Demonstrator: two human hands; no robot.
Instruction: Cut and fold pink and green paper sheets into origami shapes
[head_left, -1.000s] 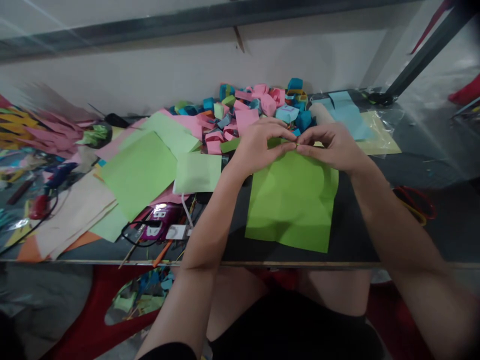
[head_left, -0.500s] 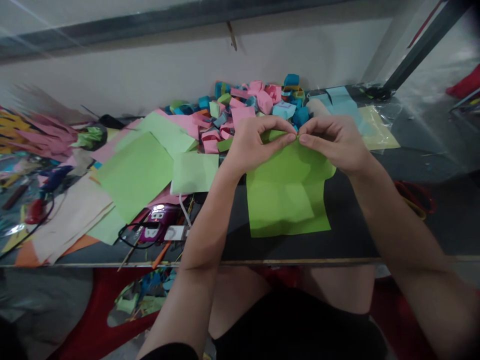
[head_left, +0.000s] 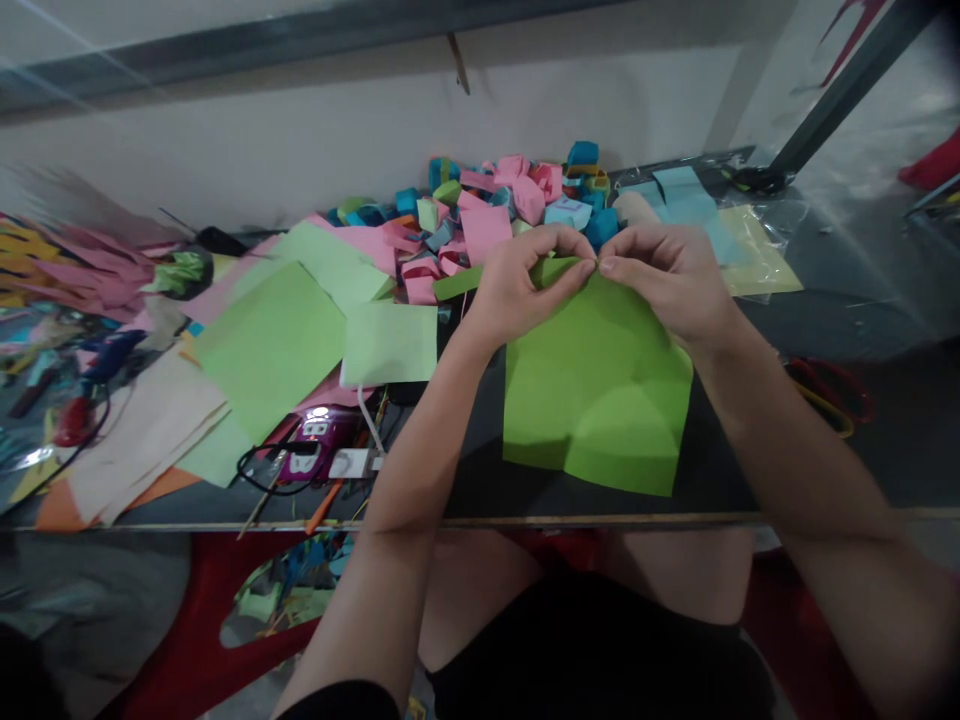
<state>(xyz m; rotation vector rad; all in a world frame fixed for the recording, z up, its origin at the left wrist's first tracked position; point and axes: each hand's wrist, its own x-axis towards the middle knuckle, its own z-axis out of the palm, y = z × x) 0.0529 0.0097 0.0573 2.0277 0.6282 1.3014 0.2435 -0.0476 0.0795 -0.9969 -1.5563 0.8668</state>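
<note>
Between my hands hangs a bright green sheet of paper, its lower edge spread over the dark table. My left hand is closed, thumb and fingers pinching the paper's top edge. Close beside it, almost fingertip to fingertip, my right hand pinches the same edge. A faint crease shows near the sheet's lower edge. A narrow green strip sticks out to the left of my left hand; whether it joins the sheet is hidden behind that hand.
Behind my hands lies a heap of folded paper pieces in pink, blue and green. Green sheets and a purple device with cables are at the left. Red-and-yellow-handled scissors lie near my right forearm. The table's front edge runs before my lap.
The green sheet's lower part has swung to the right and spread flatter. Both hands keep their pinch on the top edge, the left shifted slightly right. The narrow strip shows more.
</note>
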